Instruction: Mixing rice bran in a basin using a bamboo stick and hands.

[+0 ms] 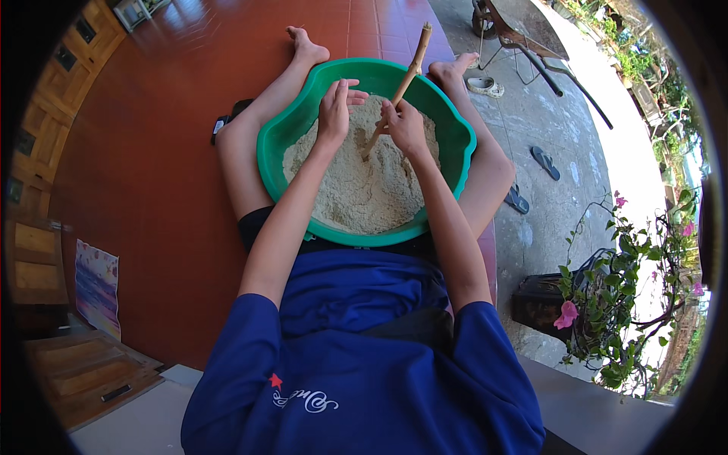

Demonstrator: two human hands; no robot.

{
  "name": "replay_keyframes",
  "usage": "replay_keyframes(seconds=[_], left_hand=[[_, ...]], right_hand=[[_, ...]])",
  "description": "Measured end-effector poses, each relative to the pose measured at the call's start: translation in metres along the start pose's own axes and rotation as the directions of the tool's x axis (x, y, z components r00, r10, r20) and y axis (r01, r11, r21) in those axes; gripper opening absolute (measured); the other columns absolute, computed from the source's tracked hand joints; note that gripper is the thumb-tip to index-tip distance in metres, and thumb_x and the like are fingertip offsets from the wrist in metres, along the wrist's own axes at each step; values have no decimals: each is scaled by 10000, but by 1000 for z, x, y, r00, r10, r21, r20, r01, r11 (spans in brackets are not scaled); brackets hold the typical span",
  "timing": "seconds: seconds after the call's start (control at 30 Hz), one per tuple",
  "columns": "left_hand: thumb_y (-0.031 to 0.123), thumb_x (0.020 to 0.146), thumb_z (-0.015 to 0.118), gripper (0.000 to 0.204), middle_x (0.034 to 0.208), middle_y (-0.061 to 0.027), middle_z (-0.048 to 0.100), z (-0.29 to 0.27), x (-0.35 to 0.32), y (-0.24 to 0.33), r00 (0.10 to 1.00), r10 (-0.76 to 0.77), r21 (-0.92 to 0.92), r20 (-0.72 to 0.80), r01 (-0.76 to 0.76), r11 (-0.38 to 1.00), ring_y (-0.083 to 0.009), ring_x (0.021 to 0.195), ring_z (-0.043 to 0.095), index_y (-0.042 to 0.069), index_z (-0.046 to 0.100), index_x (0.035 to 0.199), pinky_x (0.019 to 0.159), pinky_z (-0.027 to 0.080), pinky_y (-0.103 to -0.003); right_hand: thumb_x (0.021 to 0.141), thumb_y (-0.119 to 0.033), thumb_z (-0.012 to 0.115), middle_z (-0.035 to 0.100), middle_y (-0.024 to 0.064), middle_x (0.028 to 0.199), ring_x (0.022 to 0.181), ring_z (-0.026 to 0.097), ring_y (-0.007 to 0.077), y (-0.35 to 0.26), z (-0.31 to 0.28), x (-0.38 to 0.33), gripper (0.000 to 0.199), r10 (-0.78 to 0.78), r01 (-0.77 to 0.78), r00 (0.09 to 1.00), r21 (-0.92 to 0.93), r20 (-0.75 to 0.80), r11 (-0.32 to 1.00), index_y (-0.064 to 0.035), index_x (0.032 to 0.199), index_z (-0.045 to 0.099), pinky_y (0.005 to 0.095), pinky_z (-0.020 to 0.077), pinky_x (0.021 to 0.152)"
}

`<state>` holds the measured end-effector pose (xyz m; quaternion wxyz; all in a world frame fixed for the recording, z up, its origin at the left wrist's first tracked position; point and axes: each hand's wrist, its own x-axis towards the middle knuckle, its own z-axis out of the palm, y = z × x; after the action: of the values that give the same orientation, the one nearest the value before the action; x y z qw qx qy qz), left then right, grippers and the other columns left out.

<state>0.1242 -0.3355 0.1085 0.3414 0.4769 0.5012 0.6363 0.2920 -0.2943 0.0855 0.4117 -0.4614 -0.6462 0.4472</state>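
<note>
A wide green basin (271,163) rests between my spread legs, holding a bed of pale, sand-like grainy material (364,196). My right hand (404,127) is closed round a wooden stick (414,68), which leans with its top toward the far right and its lower end in the grainy material. To the left of it, my left hand (335,112) hovers over the basin with its fingers stretched out and nothing in it. The two hands are apart. Where the stick's tip ends under the grains is hidden.
Red tiled floor (152,174) spreads to the left. On the lower grey concrete (523,114) at right lie a pale clog (485,86) and dark flip-flops (544,163). A wheelbarrow (531,34) stands far right, and a potted pink-flowered plant (622,296) near right.
</note>
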Motion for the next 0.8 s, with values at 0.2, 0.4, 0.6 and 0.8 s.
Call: replay_keyframes(seconds=[0.2, 0.4, 0.6, 0.8], left_hand=[[483, 1136, 333, 549, 1038, -98, 784, 2, 1, 1, 1000, 3, 11, 4, -3, 1000, -178, 948, 721, 52, 651, 1255, 832, 506, -349], [479, 1135, 340, 546, 1031, -107, 784, -2, 0, -1, 1000, -3, -3, 1, 3, 1000, -176, 929, 722, 46, 651, 1251, 813, 509, -336], [480, 1135, 346, 540, 1019, -101, 784, -3, 2, -3, 1000, 6, -7, 1, -6, 1000, -169, 906, 720, 48, 648, 1255, 804, 508, -331], [475, 1136, 347, 535, 1007, -99, 784, 3, 2, -1, 1000, 9, -20, 5, -9, 1000, -166, 894, 721, 49, 651, 1244, 797, 506, -328]], right_hand=[[1054, -357, 629, 713, 212, 798, 709, 721, 338, 9, -11, 6, 402, -254, 164, 939, -349, -230, 923, 20, 936, 702, 440, 538, 654], [1046, -351, 648, 704, 202, 734, 684, 712, 337, -14, -4, -7, 405, -206, 148, 963, -291, -176, 945, 33, 924, 692, 448, 527, 645], [1063, -343, 646, 702, 146, 755, 624, 644, 213, -20, -8, -9, 393, -284, 220, 901, -219, -327, 950, 44, 1006, 683, 401, 493, 609], [1079, -333, 619, 706, 123, 756, 641, 664, 198, 3, -6, 3, 381, -424, 340, 839, -280, -341, 898, 39, 1031, 687, 367, 522, 621]])
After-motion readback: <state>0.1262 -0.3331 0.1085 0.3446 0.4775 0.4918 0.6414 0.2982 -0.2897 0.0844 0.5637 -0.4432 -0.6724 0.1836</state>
